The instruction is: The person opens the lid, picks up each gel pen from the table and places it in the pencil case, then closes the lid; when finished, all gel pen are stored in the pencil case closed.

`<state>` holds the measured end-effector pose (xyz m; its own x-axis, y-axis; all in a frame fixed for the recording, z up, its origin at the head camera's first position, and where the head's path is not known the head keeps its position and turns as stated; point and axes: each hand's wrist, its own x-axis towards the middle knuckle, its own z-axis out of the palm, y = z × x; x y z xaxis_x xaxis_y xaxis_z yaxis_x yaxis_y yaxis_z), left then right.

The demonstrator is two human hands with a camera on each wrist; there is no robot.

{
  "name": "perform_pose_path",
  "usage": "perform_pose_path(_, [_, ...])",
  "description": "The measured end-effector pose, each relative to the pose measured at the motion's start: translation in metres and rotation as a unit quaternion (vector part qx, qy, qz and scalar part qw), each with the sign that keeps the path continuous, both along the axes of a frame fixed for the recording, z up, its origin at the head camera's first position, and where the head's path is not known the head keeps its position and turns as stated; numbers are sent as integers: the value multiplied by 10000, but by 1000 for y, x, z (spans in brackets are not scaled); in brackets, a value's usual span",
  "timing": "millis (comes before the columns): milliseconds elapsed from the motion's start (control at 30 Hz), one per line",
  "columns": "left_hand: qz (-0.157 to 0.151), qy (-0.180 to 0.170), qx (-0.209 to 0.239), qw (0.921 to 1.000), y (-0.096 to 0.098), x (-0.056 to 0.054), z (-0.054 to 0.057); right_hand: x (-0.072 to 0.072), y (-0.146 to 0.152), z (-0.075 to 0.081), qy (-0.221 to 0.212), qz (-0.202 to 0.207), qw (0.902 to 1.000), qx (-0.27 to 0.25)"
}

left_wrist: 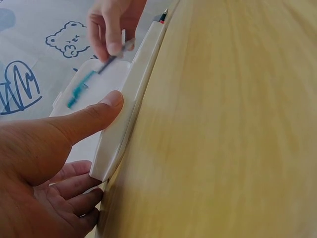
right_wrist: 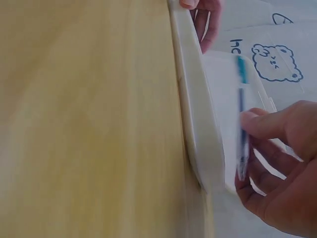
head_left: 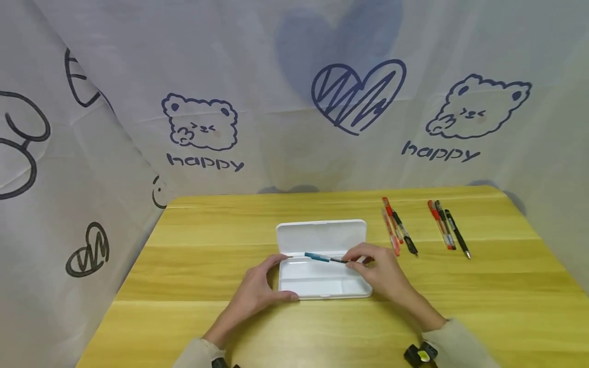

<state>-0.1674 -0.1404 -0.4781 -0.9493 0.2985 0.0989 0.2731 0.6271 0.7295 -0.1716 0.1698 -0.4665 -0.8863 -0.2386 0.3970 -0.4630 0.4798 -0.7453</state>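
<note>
A white plastic pencil case (head_left: 308,287) lies on the table with its lid (head_left: 322,236) raised at the back; shallow compartments show inside. My left hand (head_left: 255,291) holds the case's left end, the thumb on the front edge and the fingers around the side. Between thumb and fingers, my right hand (head_left: 386,271) pinches a pen with a teal cap (head_left: 316,256) and a clear barrel. The pen is held above the case's rear part, roughly lengthwise, its teal end pointing left. In the right wrist view the pen (right_wrist: 241,106) looks blurred.
Right of the case lie a group of red and black pens (head_left: 394,230) and, farther right, another group of pens (head_left: 447,225). The yellow wood-grain table (head_left: 193,245) meets a printed white cloth (head_left: 276,138) at the back.
</note>
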Motion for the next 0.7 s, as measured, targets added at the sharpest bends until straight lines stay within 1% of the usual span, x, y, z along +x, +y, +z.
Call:
perform_pose_path(200, [-60,6,-11,10000,4,-2,1,-5,-5,-5,-149,205,9979,594])
perform_pose_path(400, [-75,-20,4,10000,4,-3,0,-6,-10,-11,-71,394,9949,926])
perform_pose_path(600, [-41,-34,26,10000,3,-2,-2,-4,-12,-10,-487,408,9916,1126])
perform_pose_path(700, [-17,-38,69,10000,3,-2,-3,-5,-11,-7,-631,491,9906,1108])
